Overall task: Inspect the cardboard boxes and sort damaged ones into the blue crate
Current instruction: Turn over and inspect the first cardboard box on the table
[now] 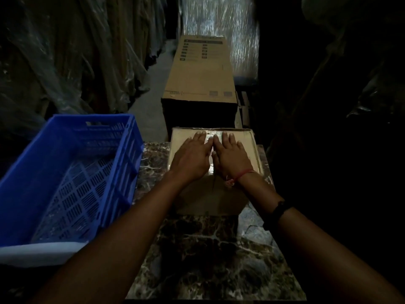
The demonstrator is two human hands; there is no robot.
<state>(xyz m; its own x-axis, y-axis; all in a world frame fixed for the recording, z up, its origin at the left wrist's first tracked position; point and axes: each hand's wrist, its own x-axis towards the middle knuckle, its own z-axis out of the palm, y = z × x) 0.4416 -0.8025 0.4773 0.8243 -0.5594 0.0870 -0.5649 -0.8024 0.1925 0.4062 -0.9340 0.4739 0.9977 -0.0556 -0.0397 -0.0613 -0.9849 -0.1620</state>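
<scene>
A small cardboard box with clear tape along its top seam stands on a dark marble-patterned table. My left hand and my right hand lie flat side by side on the box's top, fingers straight and pointing away from me. They cover the middle of the top and part of the taped seam. An empty blue crate with slotted walls stands to the left of the box, beside the table.
A long cardboard carton lies lengthwise right behind the small box. Plastic-covered goods line the dark left side, and a stretch-wrapped stack stands at the back. The right side is too dark to make out.
</scene>
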